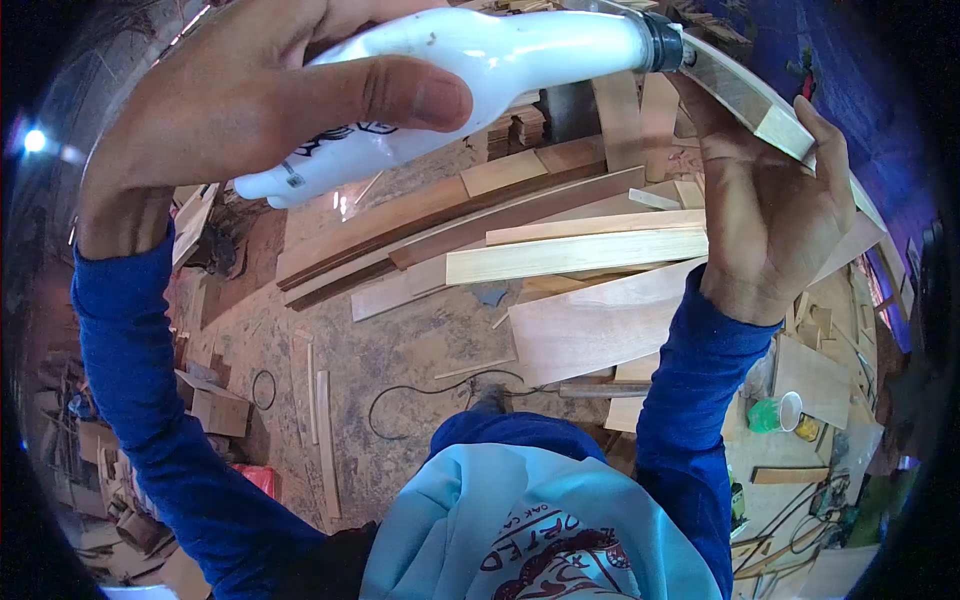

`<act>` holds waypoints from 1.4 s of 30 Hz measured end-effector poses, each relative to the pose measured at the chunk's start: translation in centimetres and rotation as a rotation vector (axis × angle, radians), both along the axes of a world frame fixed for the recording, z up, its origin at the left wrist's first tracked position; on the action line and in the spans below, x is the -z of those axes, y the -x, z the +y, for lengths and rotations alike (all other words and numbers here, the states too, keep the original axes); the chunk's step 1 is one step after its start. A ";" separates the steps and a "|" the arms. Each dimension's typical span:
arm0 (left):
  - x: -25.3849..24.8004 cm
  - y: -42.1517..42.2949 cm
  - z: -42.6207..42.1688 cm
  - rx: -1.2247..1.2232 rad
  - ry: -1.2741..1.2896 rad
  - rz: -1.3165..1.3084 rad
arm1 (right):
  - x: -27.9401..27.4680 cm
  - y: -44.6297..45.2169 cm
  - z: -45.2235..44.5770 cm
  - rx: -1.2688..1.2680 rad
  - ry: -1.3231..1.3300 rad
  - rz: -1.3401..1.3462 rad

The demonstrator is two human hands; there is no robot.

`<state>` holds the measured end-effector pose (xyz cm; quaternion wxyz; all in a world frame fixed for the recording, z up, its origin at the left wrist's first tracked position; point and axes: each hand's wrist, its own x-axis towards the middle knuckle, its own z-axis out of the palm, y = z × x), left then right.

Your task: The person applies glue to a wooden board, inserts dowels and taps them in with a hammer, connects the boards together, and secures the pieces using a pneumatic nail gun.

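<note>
A white plastic bottle (500,62) with a dark cap lies nearly level across the top of the view. My left hand (270,110) is wrapped round its wider part, the thumb pressed along the side. The cap end points right, at the edge of a thin wooden piece (785,130) with a pale end. Below that piece my right hand (765,200) is raised, palm showing, with its thumb and fingers round the wood. Part of the fingers is hidden behind the piece.
Long boards (580,255) lie stacked on the dusty floor ahead. A thin black cable (375,410) curls near my feet. On the right are a green container (765,415), cables and offcuts. A cardboard box (217,408) and wood scraps lie at the left.
</note>
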<state>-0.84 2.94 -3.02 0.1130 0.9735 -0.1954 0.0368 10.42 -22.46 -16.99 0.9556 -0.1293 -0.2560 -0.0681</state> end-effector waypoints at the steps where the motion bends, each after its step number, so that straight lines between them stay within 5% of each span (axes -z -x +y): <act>1: 0.2 0.0 0.0 0.004 0.003 -0.027 | 0.2 -0.1 0.0 0.004 0.001 -0.007; 18: -0.3 -0.1 -2.5 -0.005 -0.150 -0.006 | 0.7 -0.6 0.1 0.054 -0.005 0.052; 20: 0.7 0.2 -3.9 -0.008 0.136 -0.032 | 0.9 -0.6 0.5 0.102 -0.028 0.066; 36: -3.3 1.2 -4.2 -0.216 0.170 0.301 | 0.1 0.0 0.4 0.049 0.014 0.025; 42: -1.8 1.0 -5.5 -0.262 0.096 0.171 | 0.1 -0.2 0.1 0.057 0.029 -0.025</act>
